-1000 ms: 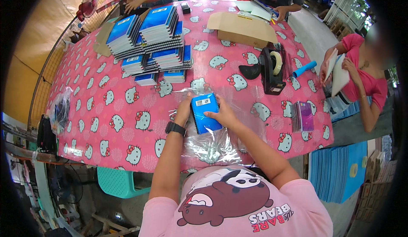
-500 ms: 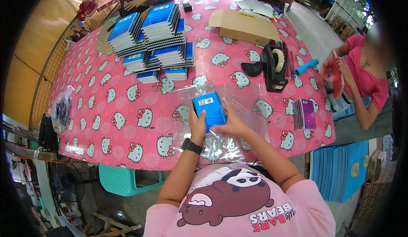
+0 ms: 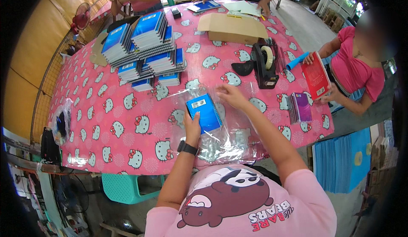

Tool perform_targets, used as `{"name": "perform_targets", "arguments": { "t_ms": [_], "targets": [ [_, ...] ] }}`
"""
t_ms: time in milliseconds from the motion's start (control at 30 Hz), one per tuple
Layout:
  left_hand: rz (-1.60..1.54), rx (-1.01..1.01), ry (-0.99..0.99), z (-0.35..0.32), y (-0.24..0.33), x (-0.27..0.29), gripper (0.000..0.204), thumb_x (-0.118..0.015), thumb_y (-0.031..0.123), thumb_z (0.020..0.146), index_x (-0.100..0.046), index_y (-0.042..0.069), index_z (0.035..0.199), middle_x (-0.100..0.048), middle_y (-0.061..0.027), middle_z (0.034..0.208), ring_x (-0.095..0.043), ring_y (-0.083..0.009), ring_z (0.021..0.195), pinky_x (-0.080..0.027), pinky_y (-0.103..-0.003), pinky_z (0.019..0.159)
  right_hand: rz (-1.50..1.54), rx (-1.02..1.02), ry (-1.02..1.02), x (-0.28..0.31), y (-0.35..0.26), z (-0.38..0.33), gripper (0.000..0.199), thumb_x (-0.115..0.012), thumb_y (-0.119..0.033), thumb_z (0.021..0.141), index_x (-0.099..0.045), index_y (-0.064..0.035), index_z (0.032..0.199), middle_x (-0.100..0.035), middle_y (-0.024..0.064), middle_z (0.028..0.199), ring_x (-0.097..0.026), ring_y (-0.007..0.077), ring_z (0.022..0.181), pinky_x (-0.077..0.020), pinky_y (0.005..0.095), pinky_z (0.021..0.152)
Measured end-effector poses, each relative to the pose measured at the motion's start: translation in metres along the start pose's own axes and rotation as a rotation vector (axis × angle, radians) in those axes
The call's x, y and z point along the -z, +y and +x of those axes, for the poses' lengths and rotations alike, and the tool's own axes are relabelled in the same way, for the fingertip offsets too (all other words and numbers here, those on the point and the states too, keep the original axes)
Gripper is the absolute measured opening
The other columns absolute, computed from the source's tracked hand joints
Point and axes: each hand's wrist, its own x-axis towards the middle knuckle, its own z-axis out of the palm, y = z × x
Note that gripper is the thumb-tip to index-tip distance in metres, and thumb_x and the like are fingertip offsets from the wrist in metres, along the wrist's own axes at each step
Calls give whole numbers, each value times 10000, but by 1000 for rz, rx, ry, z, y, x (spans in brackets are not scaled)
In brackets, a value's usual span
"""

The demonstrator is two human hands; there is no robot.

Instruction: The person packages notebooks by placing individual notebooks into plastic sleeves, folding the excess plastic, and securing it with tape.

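Blue notebook (image 3: pixel 208 120) over clear plastic (image 3: pixel 221 150), near the table's (image 3: pixel 146 133) near edge; a light, steady left hold should keep it square; left hand (image 3: pixel 193 128) grips its left edge, thumb on cover; right hand (image 3: pixel 233 96) off its top-right corner, fingers half-curled; cannot tell whether they pinch plastic.

Notebook (image 3: pixel 207 119) gleams, glossy-covered | plastic sheet (image 3: pixel 222 151) glints, clear, crinkled, at the table's (image 3: pixel 123 147) near edge | box (image 3: pixel 238 37) sits matt, cardboard, toward the far edge | stool (image 3: pixel 123 189), moulded plastic

The left grip (image 3: pixel 193 125) clasps while the right grip (image 3: pixel 232 95) extends, loosely curled.
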Motion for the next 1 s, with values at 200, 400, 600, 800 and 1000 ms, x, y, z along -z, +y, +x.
{"name": "perform_targets", "arguments": {
  "t_ms": [200, 400, 600, 800, 1000],
  "targets": [
    [227, 8, 67, -2, 0, 3, 475, -530, 198, 870, -416, 8, 1290, -523, -224, 1172, -478, -372, 1088, -333, -449, 964, 280, -153, -229, -35, 7, 97, 423, -695, -227, 782, -585, -26, 1137, -642, 129, 1032, -613, 226, 926, -482, 344, 789],
    [226, -13, 41, -3, -1, -1, 471, -516, 216, 883, -415, 2, 1289, -509, -217, 1197, -489, -365, 1080, -349, -436, 954, -252, 31, 331, -30, 29, 103, 267, -660, -163, 770, -617, -5, 981, -648, 130, 770, -628, 189, 667, -493, 337, 629],
    [-327, 102, 73, -10, 7, -6, 478, -422, 220, 937, -358, -32, 1339, -491, -201, 1251, -524, -255, 1079, -410, -350, 916, -34, -314, -42, -33, -3, -25, 595, -714, -266, 768, -478, 45, 1218, -619, 204, 1065, -615, 239, 984, -492, 341, 820],
    [-188, 46, 179, -9, 6, -18, 440, -333, 175, 942, -424, -57, 1304, -592, -209, 1085, -590, -223, 925, -453, -328, 827, 53, -308, 135, -51, -7, -54, 695, -700, -265, 800, -363, 31, 1331, -508, 245, 1239, -487, 292, 1177, -396, 368, 978],
    [51, 79, 144, -8, -21, -10, 421, -332, 202, 949, -459, -22, 1283, -612, -218, 997, -596, -269, 849, -445, -370, 748, -305, -91, 143, -62, -8, -52, 665, -637, -328, 828, -372, 50, 1307, -512, 301, 1172, -518, 400, 1064, -399, 430, 927]
  ]
}}
